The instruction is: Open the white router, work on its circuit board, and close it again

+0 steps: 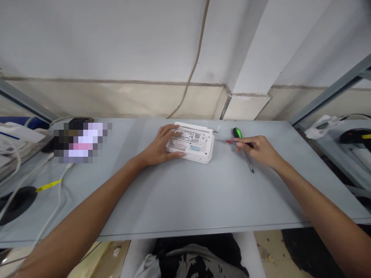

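A white router (189, 152) with vent holes, printed labels and a folded antenna (194, 127) along its far edge lies flat on the grey table. My left hand (165, 144) grips its left end, thumb at the near side and fingers over the top. In my right hand (255, 148) is a thin screwdriver (230, 141) with a red part near its shaft. Its tip reaches the router's right edge; whether it touches is too small to tell. Under my right hand lies a second screwdriver (237, 133) with a green and black handle.
On the left are a blurred-out device (81, 143), white cables (59, 197) with a yellow tag (49, 185) and a black round object (19, 202). White devices (323, 127) stand beyond the metal frame at right. A cable (198, 50) runs down the wall behind the table.
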